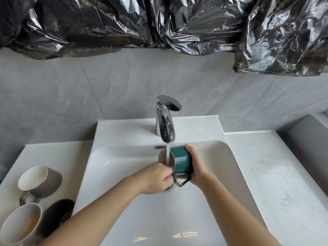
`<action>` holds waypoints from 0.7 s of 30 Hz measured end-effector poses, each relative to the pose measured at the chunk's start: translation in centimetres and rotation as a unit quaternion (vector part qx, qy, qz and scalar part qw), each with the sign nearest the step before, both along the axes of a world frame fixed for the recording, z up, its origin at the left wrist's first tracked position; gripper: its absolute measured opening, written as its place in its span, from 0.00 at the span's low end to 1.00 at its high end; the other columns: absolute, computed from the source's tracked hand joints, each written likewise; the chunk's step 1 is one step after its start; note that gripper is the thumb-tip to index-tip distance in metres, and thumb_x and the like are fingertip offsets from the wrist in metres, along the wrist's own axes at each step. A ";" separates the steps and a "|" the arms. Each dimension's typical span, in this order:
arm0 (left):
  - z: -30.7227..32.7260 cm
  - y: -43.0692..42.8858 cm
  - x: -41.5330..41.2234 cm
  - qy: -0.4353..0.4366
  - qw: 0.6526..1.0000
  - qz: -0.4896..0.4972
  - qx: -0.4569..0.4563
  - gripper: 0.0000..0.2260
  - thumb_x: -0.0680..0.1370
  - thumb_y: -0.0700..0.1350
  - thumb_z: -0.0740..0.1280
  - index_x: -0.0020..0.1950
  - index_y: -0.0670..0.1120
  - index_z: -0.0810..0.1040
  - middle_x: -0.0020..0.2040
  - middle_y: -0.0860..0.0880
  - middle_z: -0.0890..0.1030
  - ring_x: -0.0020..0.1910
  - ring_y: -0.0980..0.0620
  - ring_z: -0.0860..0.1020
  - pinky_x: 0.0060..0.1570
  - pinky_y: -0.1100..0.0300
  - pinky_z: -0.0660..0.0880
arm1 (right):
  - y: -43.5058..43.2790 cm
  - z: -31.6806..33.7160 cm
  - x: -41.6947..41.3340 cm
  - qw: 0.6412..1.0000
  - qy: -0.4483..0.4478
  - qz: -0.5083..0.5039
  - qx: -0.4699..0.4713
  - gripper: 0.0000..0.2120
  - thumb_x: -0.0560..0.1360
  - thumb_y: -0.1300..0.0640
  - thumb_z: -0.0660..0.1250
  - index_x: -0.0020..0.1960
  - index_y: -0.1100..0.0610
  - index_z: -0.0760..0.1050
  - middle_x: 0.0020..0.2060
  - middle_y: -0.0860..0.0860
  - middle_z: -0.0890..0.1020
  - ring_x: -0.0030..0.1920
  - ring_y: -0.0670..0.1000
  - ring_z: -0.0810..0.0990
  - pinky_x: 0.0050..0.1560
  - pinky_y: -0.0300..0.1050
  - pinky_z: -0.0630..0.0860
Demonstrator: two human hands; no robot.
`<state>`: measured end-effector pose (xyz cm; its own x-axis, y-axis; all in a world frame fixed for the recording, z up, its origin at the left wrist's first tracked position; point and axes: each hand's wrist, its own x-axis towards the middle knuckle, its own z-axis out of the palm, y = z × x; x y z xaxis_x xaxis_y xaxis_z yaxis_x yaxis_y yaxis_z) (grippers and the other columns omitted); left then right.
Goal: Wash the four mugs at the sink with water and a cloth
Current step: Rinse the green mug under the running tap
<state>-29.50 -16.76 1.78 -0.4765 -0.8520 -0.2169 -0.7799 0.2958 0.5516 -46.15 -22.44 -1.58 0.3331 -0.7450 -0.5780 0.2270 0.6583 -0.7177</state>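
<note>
A green mug (182, 160) lies on its side over the white sink basin (124, 166), mouth turned left, handle down. Water runs from the chrome tap (166, 121) across its rim. My right hand (196, 166) wraps the mug's base and side. My left hand (158, 176) grips the rim near the handle, fingers curled. No cloth is visible. On the counter to the left stand a brown-grey mug (41, 180), a white mug (19, 226) with brown stains inside, and a black mug (56, 215) partly behind my left forearm.
The white marble counter (276, 183) extends to the right of the basin. A grey tiled wall (106, 89) rises behind the tap, with crinkled black plastic sheeting (159, 23) hanging above it. A chrome drain stopper (169, 187) shows under my left hand.
</note>
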 end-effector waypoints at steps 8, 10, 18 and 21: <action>-0.5 -0.6 -0.3 -0.102 0.968 -0.039 -0.224 0.11 0.77 0.45 0.67 0.56 0.40 0.75 0.47 0.40 0.81 0.47 0.41 0.79 0.42 0.54 0.76 | 0.1 0.3 -0.2 0.996 -0.062 -0.012 0.061 0.21 0.74 0.41 0.67 0.56 0.57 0.79 0.44 0.59 0.83 0.42 0.59 0.82 0.49 0.56 0.77; 0.1 -0.3 -1.1 -0.058 0.972 0.034 -0.224 0.11 0.80 0.50 0.62 0.49 0.42 0.72 0.46 0.41 0.81 0.47 0.40 0.78 0.41 0.53 0.68 | 0.7 -0.1 -0.3 0.989 -0.135 -0.037 0.051 0.19 0.70 0.46 0.69 0.58 0.53 0.78 0.46 0.58 0.83 0.44 0.59 0.83 0.50 0.57 0.77; 1.3 0.0 -0.9 -0.080 0.985 0.025 -0.152 0.18 0.80 0.57 0.60 0.48 0.42 0.74 0.48 0.42 0.81 0.52 0.43 0.76 0.47 0.54 0.71 | 1.6 -0.1 1.1 0.983 -0.178 -0.039 0.034 0.21 0.66 0.47 0.66 0.55 0.54 0.81 0.45 0.57 0.84 0.42 0.59 0.82 0.44 0.49 0.73; 1.6 -0.4 -0.4 -0.130 0.986 0.001 -0.109 0.19 0.80 0.58 0.60 0.44 0.41 0.74 0.45 0.41 0.81 0.47 0.42 0.78 0.42 0.54 0.70 | 1.4 -0.5 1.0 0.985 -0.157 -0.033 0.065 0.21 0.71 0.47 0.58 0.55 0.57 0.81 0.47 0.59 0.84 0.44 0.60 0.83 0.43 0.51 0.75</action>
